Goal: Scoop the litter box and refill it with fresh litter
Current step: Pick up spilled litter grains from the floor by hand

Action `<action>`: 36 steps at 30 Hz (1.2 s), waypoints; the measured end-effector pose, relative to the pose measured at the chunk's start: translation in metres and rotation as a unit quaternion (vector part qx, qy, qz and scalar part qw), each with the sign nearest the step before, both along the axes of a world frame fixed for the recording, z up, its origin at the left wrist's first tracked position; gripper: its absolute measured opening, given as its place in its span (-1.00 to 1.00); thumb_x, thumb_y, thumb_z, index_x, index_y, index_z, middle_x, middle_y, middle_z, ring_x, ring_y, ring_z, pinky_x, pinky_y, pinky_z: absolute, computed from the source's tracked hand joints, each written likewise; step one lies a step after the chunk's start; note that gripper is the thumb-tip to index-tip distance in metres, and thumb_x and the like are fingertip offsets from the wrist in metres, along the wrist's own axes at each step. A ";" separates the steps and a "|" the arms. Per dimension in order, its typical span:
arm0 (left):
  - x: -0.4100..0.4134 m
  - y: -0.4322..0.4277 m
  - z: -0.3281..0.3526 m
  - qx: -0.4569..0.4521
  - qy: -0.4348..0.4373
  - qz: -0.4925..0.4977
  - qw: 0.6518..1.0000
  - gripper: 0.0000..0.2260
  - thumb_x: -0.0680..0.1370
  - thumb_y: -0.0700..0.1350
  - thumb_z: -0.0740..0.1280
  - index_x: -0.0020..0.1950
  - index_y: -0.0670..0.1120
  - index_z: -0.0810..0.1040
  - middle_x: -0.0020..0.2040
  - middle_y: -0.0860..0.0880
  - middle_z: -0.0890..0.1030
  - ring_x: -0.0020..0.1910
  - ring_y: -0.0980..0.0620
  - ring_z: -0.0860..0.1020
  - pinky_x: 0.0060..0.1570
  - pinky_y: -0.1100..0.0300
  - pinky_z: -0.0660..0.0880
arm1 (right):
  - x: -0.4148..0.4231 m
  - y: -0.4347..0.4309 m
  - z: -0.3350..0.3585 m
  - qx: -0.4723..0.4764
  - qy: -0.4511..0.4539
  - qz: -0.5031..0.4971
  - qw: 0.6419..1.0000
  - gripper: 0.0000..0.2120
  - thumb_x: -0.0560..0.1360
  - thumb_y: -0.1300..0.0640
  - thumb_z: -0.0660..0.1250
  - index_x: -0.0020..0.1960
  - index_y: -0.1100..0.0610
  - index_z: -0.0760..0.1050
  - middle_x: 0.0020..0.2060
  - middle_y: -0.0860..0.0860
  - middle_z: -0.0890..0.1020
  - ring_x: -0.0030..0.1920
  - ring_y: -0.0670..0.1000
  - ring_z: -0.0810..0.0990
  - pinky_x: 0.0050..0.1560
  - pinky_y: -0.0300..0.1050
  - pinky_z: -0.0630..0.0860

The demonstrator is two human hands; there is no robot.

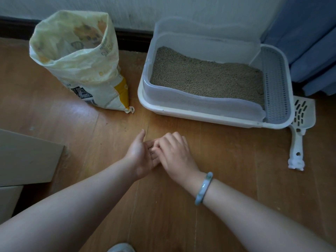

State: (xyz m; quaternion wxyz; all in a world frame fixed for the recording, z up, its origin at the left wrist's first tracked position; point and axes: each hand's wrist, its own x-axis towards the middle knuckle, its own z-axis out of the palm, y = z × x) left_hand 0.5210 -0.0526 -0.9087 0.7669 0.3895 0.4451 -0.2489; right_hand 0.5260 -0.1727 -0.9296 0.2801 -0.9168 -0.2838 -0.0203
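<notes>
— Left hand (140, 157), centre frame: palm up, fingers straight, a few dark grains on it. Right hand (175, 154) has its fingers curled down onto that palm. Pinching a grain or just brushing, can't tell.
— Task things?
— Litter box (181, 111) is upper right on the floor (227, 160), and the litter (205, 79) in it looks level. Bag (78, 57) upper left, upright, mouth open. Scoop (298, 144) at the right edge, lying just beside the box, neither hand on it.
— Progress?
— Late, I'd judge: box looks filled, no clumps showing. Probably just clearing stray grains. Still to do: close the bag, stow the scoop.
— Hidden?
— Bag contents not visible. The box's frosted near wall blurs the litter behind it. No waste bin in frame.
</notes>
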 end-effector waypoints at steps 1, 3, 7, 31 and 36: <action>-0.001 -0.001 0.001 -0.008 0.002 -0.007 1.000 -0.44 0.62 0.22 -0.01 0.13 -0.21 0.54 -0.13 -0.14 0.69 -0.17 -0.03 0.66 -0.25 0.16 0.58 | -0.002 0.005 0.002 0.000 -0.002 0.005 1.000 -0.78 0.52 0.01 0.15 -0.14 0.08 0.51 -0.22 0.01 0.52 -0.17 0.08 0.44 -0.15 -0.04 0.30; -0.001 -0.001 0.002 -0.025 0.003 -0.007 1.000 -0.42 0.62 0.22 0.00 0.15 -0.23 0.55 -0.15 -0.15 0.68 -0.21 -0.03 0.67 -0.30 0.17 0.60 | -0.004 0.006 0.001 -0.001 -0.006 0.009 1.000 -0.81 0.51 0.05 0.19 -0.08 0.06 0.56 -0.21 -0.01 0.53 -0.16 0.06 0.44 -0.15 -0.03 0.34; 0.000 0.003 0.001 -0.015 -0.005 0.016 1.000 -0.42 0.62 0.22 0.00 0.16 -0.24 0.54 -0.18 -0.14 0.67 -0.25 -0.01 0.66 -0.35 0.20 0.59 | -0.001 -0.011 0.001 0.056 0.041 0.005 0.998 -0.80 0.47 0.14 0.25 0.02 0.04 0.61 -0.18 -0.03 0.53 -0.13 0.02 0.45 -0.10 -0.11 0.37; 0.004 0.010 -0.001 0.002 -0.006 0.054 0.999 -0.43 0.61 0.23 0.01 0.10 -0.23 0.54 0.05 -0.18 0.66 0.03 -0.08 0.65 -0.05 0.10 0.58 | 0.030 -0.081 -0.047 -0.106 0.010 0.098 0.990 -0.93 0.42 0.05 0.40 -0.16 0.04 0.58 -0.23 -0.05 0.57 -0.20 0.01 0.50 -0.20 -0.10 0.42; 0.002 0.010 -0.002 0.002 -0.004 0.052 0.999 -0.43 0.61 0.23 0.01 0.09 -0.23 0.54 0.02 -0.17 0.67 0.01 -0.08 0.66 -0.07 0.09 0.58 | 0.032 -0.084 -0.051 -0.136 -0.029 0.100 0.985 -0.83 0.47 -0.01 0.31 -0.19 0.08 0.50 -0.26 -0.02 0.53 -0.24 0.00 0.46 -0.22 -0.13 0.40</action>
